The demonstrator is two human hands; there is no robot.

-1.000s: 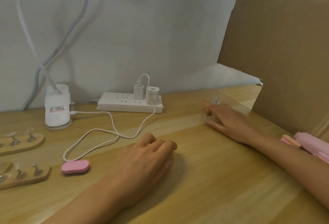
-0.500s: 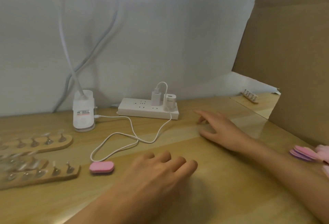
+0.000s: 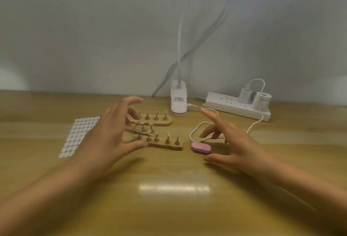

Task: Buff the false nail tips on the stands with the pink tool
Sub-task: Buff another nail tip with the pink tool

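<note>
My left hand [image 3: 110, 136] is spread, fingers curled, empty, over the left end of the stands [image 3: 165, 142]. Right hand [image 3: 231, 142] also spread and empty, thumb just below the pink tool [image 3: 201, 147]. Tool lies flat on the desk [image 3: 169, 198], just right of the nearest stand. Tips [image 3: 168, 134] upright on pegs, blurred. Sticker sheet [image 3: 78, 132] at left; lamp base [image 3: 178, 98] and power strip [image 3: 236, 107] at back.

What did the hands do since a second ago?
Both hands lifted off the table and came over to the nail things: the left hand spreads by the wooden stands, the right hand by the pink buffer. Neither holds anything. Stands and buffer haven't moved.
</note>
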